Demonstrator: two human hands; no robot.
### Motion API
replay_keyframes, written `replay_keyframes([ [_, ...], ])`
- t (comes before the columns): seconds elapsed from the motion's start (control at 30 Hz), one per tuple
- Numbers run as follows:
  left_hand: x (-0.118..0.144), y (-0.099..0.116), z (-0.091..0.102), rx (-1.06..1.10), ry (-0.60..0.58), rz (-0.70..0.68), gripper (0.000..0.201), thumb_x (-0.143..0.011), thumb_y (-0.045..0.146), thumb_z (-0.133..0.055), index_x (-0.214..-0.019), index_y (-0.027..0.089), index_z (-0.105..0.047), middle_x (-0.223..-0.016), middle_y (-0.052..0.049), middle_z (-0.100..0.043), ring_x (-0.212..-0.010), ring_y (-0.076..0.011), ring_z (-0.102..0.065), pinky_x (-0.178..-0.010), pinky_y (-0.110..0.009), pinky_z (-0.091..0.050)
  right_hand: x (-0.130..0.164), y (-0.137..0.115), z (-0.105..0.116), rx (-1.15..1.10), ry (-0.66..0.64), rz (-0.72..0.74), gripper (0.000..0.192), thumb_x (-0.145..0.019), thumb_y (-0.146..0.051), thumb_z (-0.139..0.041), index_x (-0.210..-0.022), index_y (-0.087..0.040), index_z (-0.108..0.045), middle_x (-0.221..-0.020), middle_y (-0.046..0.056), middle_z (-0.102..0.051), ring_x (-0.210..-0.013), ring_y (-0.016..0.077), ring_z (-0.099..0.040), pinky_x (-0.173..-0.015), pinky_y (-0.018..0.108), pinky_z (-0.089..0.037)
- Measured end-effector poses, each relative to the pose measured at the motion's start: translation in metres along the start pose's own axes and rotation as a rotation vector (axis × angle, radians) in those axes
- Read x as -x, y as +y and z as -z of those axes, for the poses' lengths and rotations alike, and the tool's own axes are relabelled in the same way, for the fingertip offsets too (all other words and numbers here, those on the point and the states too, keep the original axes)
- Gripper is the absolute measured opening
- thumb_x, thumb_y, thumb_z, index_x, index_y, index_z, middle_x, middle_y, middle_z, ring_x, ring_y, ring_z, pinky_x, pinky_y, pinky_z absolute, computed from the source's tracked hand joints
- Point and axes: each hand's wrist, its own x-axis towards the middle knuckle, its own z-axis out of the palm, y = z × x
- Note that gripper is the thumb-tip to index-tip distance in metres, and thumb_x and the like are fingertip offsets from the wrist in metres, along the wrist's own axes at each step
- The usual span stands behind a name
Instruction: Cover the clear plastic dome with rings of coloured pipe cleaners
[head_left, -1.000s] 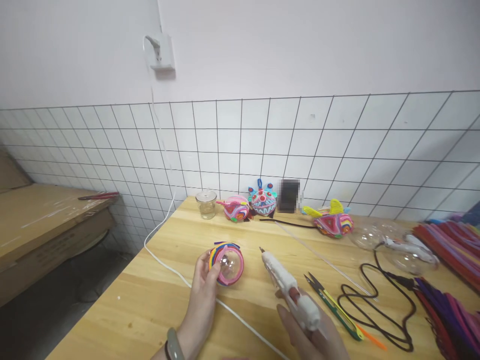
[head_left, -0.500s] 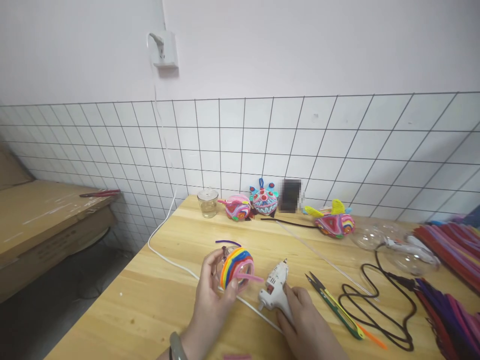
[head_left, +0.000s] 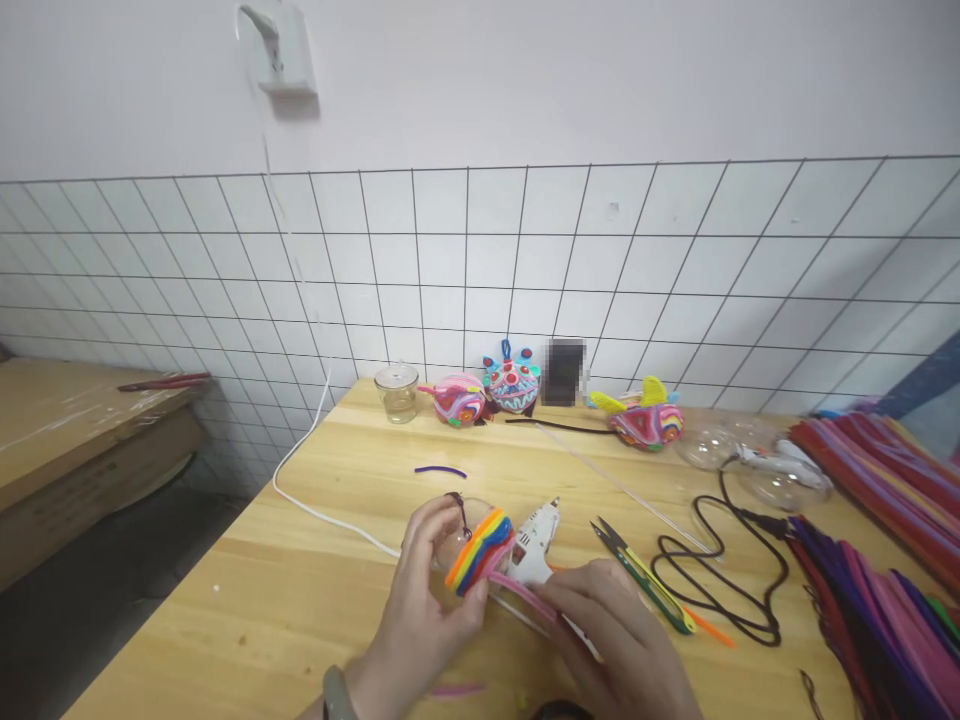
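My left hand [head_left: 420, 610] grips a clear plastic ball [head_left: 471, 548] wrapped in rainbow-coloured pipe cleaners, held just above the wooden table [head_left: 300, 600]. My right hand [head_left: 622, 650] pinches the loose pink pipe cleaner end [head_left: 525, 597] that trails off the ball. A white glue gun [head_left: 534, 542] lies on the table right behind the ball, between both hands, with nobody holding it. A short purple pipe cleaner piece [head_left: 440, 470] lies further back.
Scissors [head_left: 637, 572] and a black cable [head_left: 720, 560] lie to the right. Pipe cleaner bundles [head_left: 885, 540] fill the right edge. Finished colourful ornaments [head_left: 510, 385], a glass jar [head_left: 396, 392] and clear half-shells [head_left: 750, 460] stand by the tiled wall. A white cord [head_left: 315, 510] crosses the left side.
My right hand has put the glue gun down and taken the pink pipe cleaner end. My left hand has turned the ball so its rainbow band faces up.
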Motion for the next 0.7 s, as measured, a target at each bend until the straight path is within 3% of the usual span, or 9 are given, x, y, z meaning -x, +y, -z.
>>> replay_keyframes([
  [0.23,-0.002,0.003,0.001,-0.046,-0.045,-0.022,0.049,-0.078,0.016,-0.061,-0.123,0.027,-0.045,-0.124,-0.011,-0.051,-0.120,-0.0284,-0.052,-0.099,-0.051,-0.046,-0.006,-0.005,0.004,-0.021,0.076,0.051,0.010,-0.094,-0.011,-0.053,-0.099,-0.014,-0.061,-0.078,0.005,-0.069,-0.067,0.0142,-0.060,-0.066,0.031,-0.047],
  [0.33,-0.002,0.002,0.000,-0.033,-0.048,0.011,0.049,-0.078,0.016,-0.062,-0.123,0.027,-0.045,-0.126,-0.012,-0.050,-0.122,-0.0293,-0.051,-0.100,-0.051,-0.045,-0.003,-0.003,0.006,0.013,0.047,0.052,0.013,-0.093,-0.008,-0.053,-0.104,-0.013,-0.059,-0.080,0.006,-0.070,-0.068,0.0153,-0.062,-0.065,0.032,-0.046],
  [0.5,0.000,0.003,0.000,0.042,-0.069,0.043,0.050,-0.078,0.017,-0.063,-0.124,0.027,-0.045,-0.128,-0.013,-0.048,-0.123,-0.0303,-0.049,-0.101,-0.051,-0.044,0.005,0.003,0.004,0.103,0.019,-0.012,0.020,-0.088,-0.007,-0.057,-0.106,-0.016,-0.060,-0.083,0.007,-0.070,-0.067,0.0172,-0.062,-0.061,0.033,-0.044],
  [0.7,0.002,0.009,-0.001,0.126,-0.132,0.060,0.047,-0.079,0.015,-0.058,-0.124,0.026,-0.046,-0.126,-0.013,-0.049,-0.122,-0.0298,-0.050,-0.103,-0.052,-0.042,0.004,0.000,-0.003,0.088,0.075,-0.124,0.012,-0.089,-0.009,-0.058,-0.090,-0.021,-0.058,-0.071,0.001,-0.065,-0.064,0.0156,-0.059,-0.061,0.030,-0.042],
])
